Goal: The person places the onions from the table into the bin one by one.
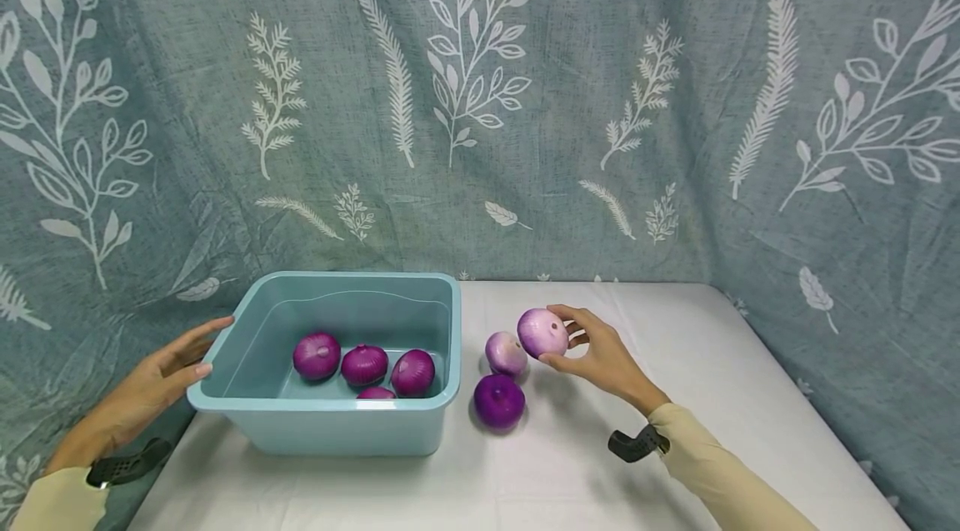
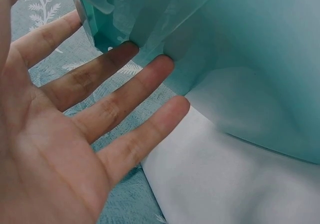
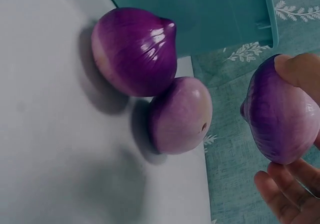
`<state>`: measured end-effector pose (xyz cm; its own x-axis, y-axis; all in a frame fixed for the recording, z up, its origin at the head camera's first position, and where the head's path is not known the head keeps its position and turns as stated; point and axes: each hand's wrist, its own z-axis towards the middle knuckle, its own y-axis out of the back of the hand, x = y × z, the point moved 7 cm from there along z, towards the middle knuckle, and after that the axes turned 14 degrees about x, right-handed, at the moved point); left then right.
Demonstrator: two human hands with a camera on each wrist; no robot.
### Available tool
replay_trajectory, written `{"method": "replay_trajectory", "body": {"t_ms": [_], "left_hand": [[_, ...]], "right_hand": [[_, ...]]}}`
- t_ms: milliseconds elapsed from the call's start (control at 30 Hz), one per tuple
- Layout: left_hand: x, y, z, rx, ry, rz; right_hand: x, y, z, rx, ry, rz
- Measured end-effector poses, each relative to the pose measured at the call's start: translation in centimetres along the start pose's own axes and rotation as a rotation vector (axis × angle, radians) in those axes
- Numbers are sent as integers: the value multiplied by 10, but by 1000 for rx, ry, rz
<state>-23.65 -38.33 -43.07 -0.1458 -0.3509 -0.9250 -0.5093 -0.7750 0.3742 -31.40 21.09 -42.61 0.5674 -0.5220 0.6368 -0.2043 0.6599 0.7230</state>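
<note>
My right hand grips a pale purple onion between thumb and fingers, held up over the table. In the right wrist view this onion shows a darker purple side with a pointed tip. Just left of it on the table sit a second pale onion and a dark purple onion, close together. Nearly straight fingers of my left hand rest at the left rim of a light blue plastic tub. Inside the tub lie several purple onions, one partly hidden by the front wall.
A white cloth covers the table beneath the tub and loose onions. Behind and along the sides hangs a blue-green curtain with white leaf prints. The table's right edge runs beside the right forearm.
</note>
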Motion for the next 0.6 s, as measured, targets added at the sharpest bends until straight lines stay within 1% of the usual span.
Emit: {"method": "replay_trajectory", "body": {"t_ms": [167, 300, 467, 600], "left_hand": [[-1, -1, 2, -4, -15, -28], [-2, -1, 2, -2, -9, -13], [-3, -1, 0, -10, 15, 24], [-2, -1, 0, -15, 9, 4]], "right_hand": [[8, 0, 8, 6, 6, 5], [17, -1, 15, 7, 30, 7], [33, -1, 25, 11, 69, 11], [43, -2, 32, 23, 75, 29]]}}
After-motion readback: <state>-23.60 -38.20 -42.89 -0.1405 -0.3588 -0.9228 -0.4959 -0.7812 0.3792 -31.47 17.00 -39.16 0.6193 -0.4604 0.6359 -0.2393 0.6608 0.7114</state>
